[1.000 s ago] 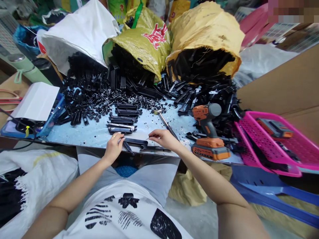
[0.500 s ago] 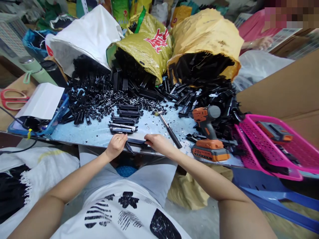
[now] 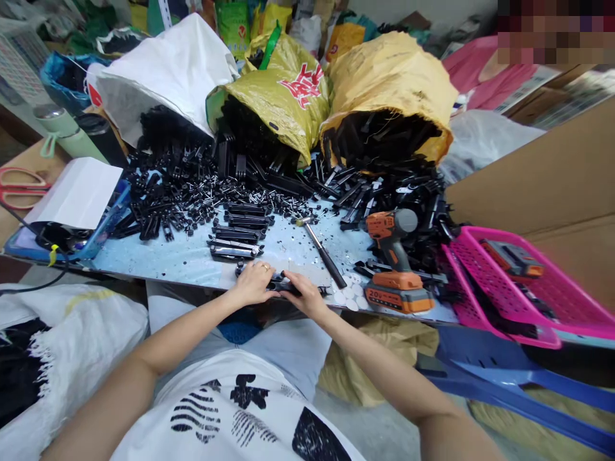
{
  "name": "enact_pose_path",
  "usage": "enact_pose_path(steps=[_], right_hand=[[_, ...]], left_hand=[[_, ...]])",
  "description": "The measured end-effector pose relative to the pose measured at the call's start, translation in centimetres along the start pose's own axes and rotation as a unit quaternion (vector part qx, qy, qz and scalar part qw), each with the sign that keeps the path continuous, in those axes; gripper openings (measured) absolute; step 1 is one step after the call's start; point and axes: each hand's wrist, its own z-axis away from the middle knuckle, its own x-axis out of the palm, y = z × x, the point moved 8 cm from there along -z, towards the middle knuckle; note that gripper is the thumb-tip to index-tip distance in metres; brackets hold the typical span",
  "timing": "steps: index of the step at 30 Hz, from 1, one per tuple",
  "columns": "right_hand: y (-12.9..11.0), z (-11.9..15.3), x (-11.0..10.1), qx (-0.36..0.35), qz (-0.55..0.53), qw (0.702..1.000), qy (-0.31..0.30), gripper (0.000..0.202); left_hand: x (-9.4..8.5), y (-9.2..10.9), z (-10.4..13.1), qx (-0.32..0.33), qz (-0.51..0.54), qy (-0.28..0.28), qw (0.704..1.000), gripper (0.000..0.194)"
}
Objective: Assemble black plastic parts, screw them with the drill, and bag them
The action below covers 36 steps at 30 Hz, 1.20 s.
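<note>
At the front edge of the table, my left hand [image 3: 255, 282] curls over a long black plastic part [image 3: 277, 279]. My right hand [image 3: 304, 296] grips the same part from the other side, its thumb and fingers partly hiding it. Just beyond my hands, several similar black assembled pieces [image 3: 237, 234] lie in a stacked row. A hammer [image 3: 327, 256] with a black handle rests to the right of them. Further right stands an orange and black cordless power driver [image 3: 394, 240] on its battery.
White [image 3: 168, 70], olive [image 3: 283, 96] and yellow [image 3: 389, 89] sacks spill black parts and small pins [image 3: 206, 195] across the back. Pink baskets [image 3: 509, 288] and a cardboard sheet [image 3: 533, 160] stand right. A blue tray [image 3: 103, 227] sits left. Another person's pink sleeve [image 3: 485, 73] shows behind.
My hands have moved closer together and a little right along the table edge, and the black part is now more covered by them. The view has shifted slightly.
</note>
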Motion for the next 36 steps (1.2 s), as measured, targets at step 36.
enact_pose_path(steps=[36], right_hand=[[-4.6,-7.7,1.1,-0.029,0.024,0.996,-0.085,0.041]], left_hand=[[-0.3,2.5,5.5,-0.021,-0.056,0.244,0.968,0.027]])
